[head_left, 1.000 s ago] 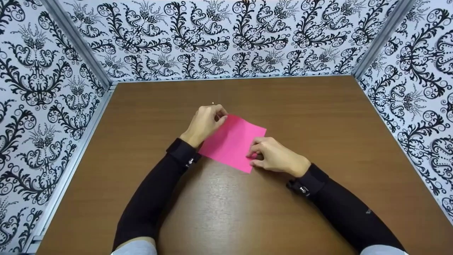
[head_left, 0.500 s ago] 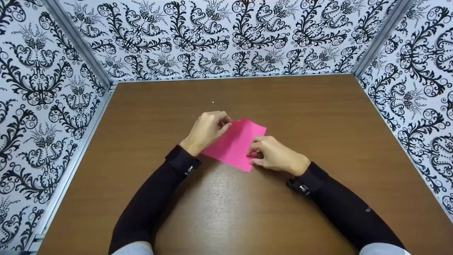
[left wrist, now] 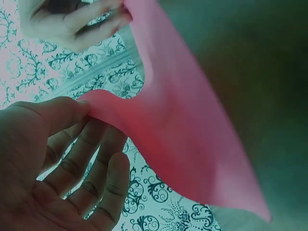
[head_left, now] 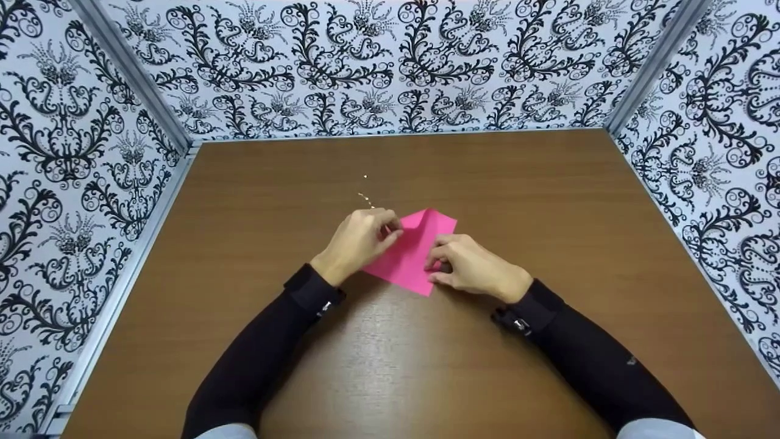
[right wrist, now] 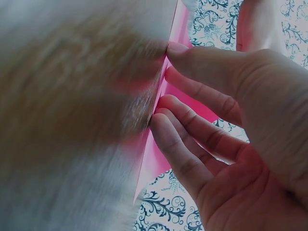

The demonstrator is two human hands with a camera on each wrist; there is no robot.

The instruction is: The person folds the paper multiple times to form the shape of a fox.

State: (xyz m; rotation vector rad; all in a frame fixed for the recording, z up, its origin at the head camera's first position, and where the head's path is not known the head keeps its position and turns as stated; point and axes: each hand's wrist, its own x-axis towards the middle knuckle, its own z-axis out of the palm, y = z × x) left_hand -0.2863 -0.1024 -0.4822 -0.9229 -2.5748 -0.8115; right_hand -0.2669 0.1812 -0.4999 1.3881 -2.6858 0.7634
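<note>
Being held between the thumb and a finger of the left hand (head_left: 362, 241), the edge of the pink paper (head_left: 396, 269) is bent up in a curve; the grip is closed, and the other fingers are spread apart behind. By the right hand (head_left: 472, 268) the opposite part of the paper is pressed down with separate fingertips, the thumb being placed apart from them; nothing is clasped there. The paper is thus situated between both hands, near the middle of the brown tabletop (head_left: 378, 372), on which its right part is laid flat. Just beyond the left hand, small bright specks (head_left: 365, 199) can be noticed. Both forearms are covered by black sleeves (head_left: 247, 360), with dark straps (head_left: 314, 289) fastened at the wrists. The table is enclosed by walls (head_left: 365, 55) with black scroll ornament, and grey metal posts (head_left: 131, 76) are seen at the corners.
</note>
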